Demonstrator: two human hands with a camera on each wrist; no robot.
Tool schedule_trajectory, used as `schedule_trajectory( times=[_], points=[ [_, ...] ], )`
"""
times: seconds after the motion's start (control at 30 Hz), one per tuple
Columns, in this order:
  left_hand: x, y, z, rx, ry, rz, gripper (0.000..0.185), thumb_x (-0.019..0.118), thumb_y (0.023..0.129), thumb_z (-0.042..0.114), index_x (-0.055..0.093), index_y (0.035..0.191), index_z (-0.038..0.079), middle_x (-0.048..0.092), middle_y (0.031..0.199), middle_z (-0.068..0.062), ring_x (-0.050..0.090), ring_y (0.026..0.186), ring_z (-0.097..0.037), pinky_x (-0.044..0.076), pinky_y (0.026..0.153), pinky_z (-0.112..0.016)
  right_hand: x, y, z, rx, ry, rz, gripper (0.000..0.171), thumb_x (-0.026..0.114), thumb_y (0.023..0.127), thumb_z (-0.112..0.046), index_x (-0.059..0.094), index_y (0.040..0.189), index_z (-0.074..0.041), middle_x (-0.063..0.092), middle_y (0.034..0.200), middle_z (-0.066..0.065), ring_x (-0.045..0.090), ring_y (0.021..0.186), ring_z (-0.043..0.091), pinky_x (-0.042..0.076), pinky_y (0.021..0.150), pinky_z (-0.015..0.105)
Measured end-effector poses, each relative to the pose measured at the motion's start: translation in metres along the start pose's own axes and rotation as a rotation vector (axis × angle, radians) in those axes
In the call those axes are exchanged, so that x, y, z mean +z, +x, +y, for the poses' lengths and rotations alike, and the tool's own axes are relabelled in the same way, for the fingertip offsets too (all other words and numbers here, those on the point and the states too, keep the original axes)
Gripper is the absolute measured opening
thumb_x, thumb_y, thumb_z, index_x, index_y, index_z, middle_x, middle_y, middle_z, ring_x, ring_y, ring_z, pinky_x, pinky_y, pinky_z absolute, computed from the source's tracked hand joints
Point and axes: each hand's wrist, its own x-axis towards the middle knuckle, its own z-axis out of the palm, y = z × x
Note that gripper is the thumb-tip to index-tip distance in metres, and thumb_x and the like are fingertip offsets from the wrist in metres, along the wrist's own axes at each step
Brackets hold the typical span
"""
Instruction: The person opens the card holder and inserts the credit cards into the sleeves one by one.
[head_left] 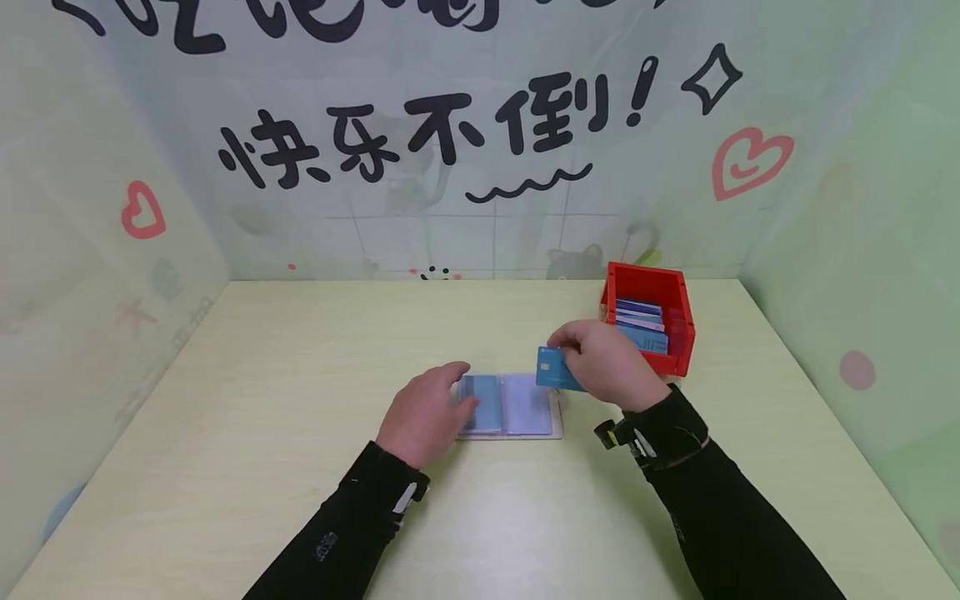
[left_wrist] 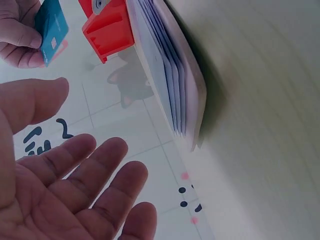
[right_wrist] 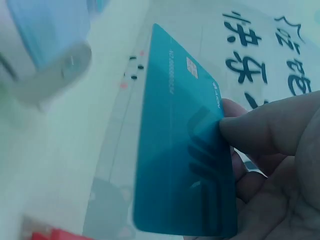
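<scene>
A teal bank card (right_wrist: 185, 150) with a chip is pinched between the thumb and fingers of my right hand (head_left: 607, 362). That hand is above the table, between the card holder booklet and the red bin. The booklet (head_left: 527, 404) lies spread on the table, showing clear pockets; a blue card (head_left: 483, 402) shows in its left pocket. My left hand (head_left: 427, 414) is at the booklet's left side, fingers relaxed and apart, holding nothing. In the left wrist view its palm (left_wrist: 30, 200) is visible beside the booklet's several page edges (left_wrist: 170, 75).
A red plastic bin (head_left: 678, 329) stands at the back right of the table, with several cards (head_left: 641, 325) upright inside. A printed backdrop (head_left: 450, 233) rises behind the table (head_left: 300, 350), and side panels (head_left: 847, 292) flank it.
</scene>
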Motion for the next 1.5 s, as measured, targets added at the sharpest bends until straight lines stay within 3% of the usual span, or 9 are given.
schedule_trajectory(
  times=[0.4, 0.67, 0.8, 0.97, 1.07, 1.2, 1.3, 1.43, 1.5],
  points=[
    [0.009, -0.001, 0.007, 0.112, -0.098, 0.041, 0.047, 0.072, 0.101, 0.028, 0.064, 0.144, 0.010, 0.075, 0.127, -0.010, 0.070, 0.118, -0.030, 0.058, 0.102, -0.047, 0.044, -0.002, -0.024, -0.132, 0.009, -0.060, 0.017, 0.069, 0.101, -0.009, 0.077, 0.116, -0.010, 0.075, 0.112, 0.005, 0.067, 0.100, 0.022, 0.061, 0.097, 0.040],
    [0.013, -0.001, 0.005, 0.183, -0.053, 0.104, 0.023, 0.072, 0.101, 0.021, 0.079, 0.120, 0.010, 0.079, 0.110, -0.005, 0.072, 0.095, -0.019, 0.061, 0.087, -0.038, 0.058, -0.004, -0.030, -0.179, 0.092, -0.028, 0.008, 0.073, 0.098, -0.006, 0.069, 0.104, -0.011, 0.069, 0.095, 0.003, 0.062, 0.086, 0.019, 0.059, 0.085, 0.034],
    [0.012, 0.000, 0.003, 0.135, -0.101, 0.113, 0.017, 0.071, 0.102, 0.019, 0.080, 0.112, 0.011, 0.079, 0.104, -0.002, 0.067, 0.085, -0.015, 0.059, 0.081, -0.036, 0.061, -0.003, -0.028, -0.170, 0.133, 0.008, 0.013, 0.074, 0.098, -0.011, 0.068, 0.110, -0.010, 0.071, 0.101, 0.004, 0.063, 0.090, 0.019, 0.060, 0.086, 0.035],
    [0.010, 0.001, 0.001, 0.042, -0.242, 0.136, 0.015, 0.069, 0.104, 0.022, 0.077, 0.111, 0.011, 0.076, 0.095, -0.001, 0.063, 0.079, -0.015, 0.056, 0.074, -0.032, 0.062, 0.001, -0.020, -0.071, 0.235, 0.114, 0.046, 0.076, 0.098, -0.020, 0.057, 0.138, -0.009, 0.068, 0.124, 0.010, 0.064, 0.108, 0.026, 0.060, 0.096, 0.043],
    [0.008, 0.001, 0.000, 0.006, -0.321, 0.158, 0.015, 0.067, 0.104, 0.021, 0.075, 0.111, 0.010, 0.075, 0.093, -0.005, 0.063, 0.078, -0.017, 0.055, 0.072, -0.032, 0.063, 0.003, -0.014, -0.009, 0.295, 0.125, 0.059, 0.076, 0.099, -0.024, 0.047, 0.147, -0.007, 0.069, 0.125, 0.012, 0.065, 0.108, 0.027, 0.060, 0.093, 0.042],
    [0.006, 0.002, 0.000, -0.022, -0.400, 0.166, 0.017, 0.066, 0.105, 0.021, 0.073, 0.112, 0.008, 0.075, 0.096, -0.011, 0.064, 0.081, -0.019, 0.056, 0.074, -0.034, 0.067, 0.005, -0.007, 0.034, 0.389, 0.027, 0.041, 0.073, 0.101, -0.027, 0.059, 0.134, -0.009, 0.075, 0.107, 0.013, 0.067, 0.098, 0.027, 0.056, 0.083, 0.035],
    [0.007, 0.002, 0.001, -0.035, -0.425, 0.154, 0.016, 0.065, 0.105, 0.021, 0.072, 0.111, 0.008, 0.075, 0.095, -0.011, 0.064, 0.082, -0.020, 0.054, 0.074, -0.034, 0.069, 0.006, -0.005, 0.067, 0.547, -0.040, 0.026, 0.070, 0.102, -0.025, 0.066, 0.122, -0.008, 0.077, 0.102, 0.014, 0.070, 0.098, 0.031, 0.058, 0.086, 0.034],
    [0.007, 0.003, 0.002, -0.057, -0.416, 0.118, 0.014, 0.067, 0.104, 0.022, 0.071, 0.108, 0.009, 0.074, 0.092, -0.008, 0.062, 0.079, -0.019, 0.051, 0.071, -0.032, 0.072, 0.007, -0.004, 0.111, 0.744, -0.009, 0.023, 0.069, 0.104, -0.020, 0.065, 0.120, -0.003, 0.077, 0.097, 0.012, 0.072, 0.096, 0.033, 0.063, 0.089, 0.033],
    [0.007, 0.003, 0.002, -0.071, -0.396, 0.089, 0.015, 0.068, 0.103, 0.023, 0.071, 0.106, 0.009, 0.072, 0.088, -0.006, 0.060, 0.076, -0.019, 0.050, 0.068, -0.031, 0.073, 0.008, -0.005, 0.114, 0.772, 0.025, 0.024, 0.069, 0.103, -0.018, 0.064, 0.120, -0.003, 0.076, 0.093, 0.010, 0.072, 0.090, 0.031, 0.063, 0.084, 0.029]
  ],
)
